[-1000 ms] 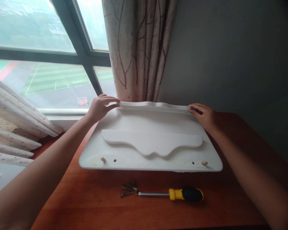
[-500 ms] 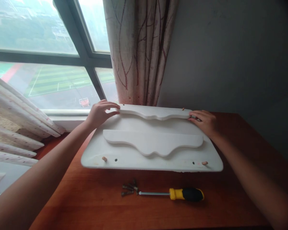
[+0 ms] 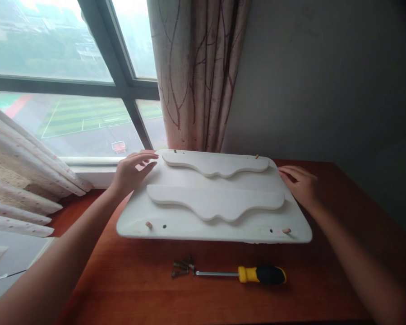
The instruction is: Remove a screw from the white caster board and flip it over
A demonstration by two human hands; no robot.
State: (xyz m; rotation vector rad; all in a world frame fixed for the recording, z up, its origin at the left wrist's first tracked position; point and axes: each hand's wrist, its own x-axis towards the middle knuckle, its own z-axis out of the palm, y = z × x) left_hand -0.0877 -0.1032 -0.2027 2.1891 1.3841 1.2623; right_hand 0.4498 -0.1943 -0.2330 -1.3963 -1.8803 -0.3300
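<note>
A white board with rounded corners lies on the brown wooden table. On it rest two white scalloped panels, a far one and a near one. Wooden dowels stick up near the board's corners, among them a front left dowel and a front right dowel; small holes sit beside them. My left hand is by the board's far left corner, thumb and fingers apart, holding nothing. At the far right edge my right hand is also open, its fingertips close to the board.
In front of the board lie a yellow and black screwdriver and several screws by its tip. Behind the table hang a patterned curtain and a grey wall. A window with a dark frame is at left.
Both hands have let go of the far scalloped panel and moved outward from its ends. That panel now lies slightly nearer, showing the board's far strip with its dowels and holes.
</note>
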